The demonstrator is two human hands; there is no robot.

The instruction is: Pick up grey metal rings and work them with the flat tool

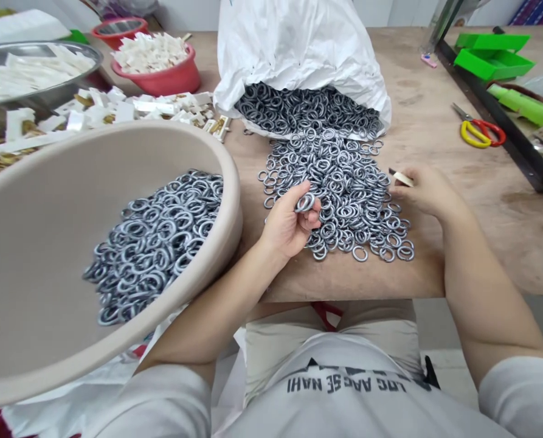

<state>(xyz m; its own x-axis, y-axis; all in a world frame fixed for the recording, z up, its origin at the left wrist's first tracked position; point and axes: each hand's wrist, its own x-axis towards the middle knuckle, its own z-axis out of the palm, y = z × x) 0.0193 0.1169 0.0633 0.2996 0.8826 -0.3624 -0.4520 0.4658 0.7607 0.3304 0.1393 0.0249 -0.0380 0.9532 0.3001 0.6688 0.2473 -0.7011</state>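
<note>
My left hand [286, 226] is closed around a few grey metal rings [304, 203], held between the thumb and curled fingers. It is over the near left side of a spread pile of similar rings [344, 188] on the table. At the pile's right edge, my right hand [430, 191] pinches a small tool with a cream-coloured body [403, 178] and a dark tip; its exact kind is unclear. More rings spill from the mouth of a white sack [303, 42] behind the pile. A large beige tub [232, 201] on my left contains a heap of rings.
White and brass-coloured parts [129, 112] lie behind the tub, near a red bowl [175, 76] and a steel basin [89, 64]. Scissors [478, 132] rest on the right. Beyond them are a black metal frame [494, 115] and green trays [492, 64].
</note>
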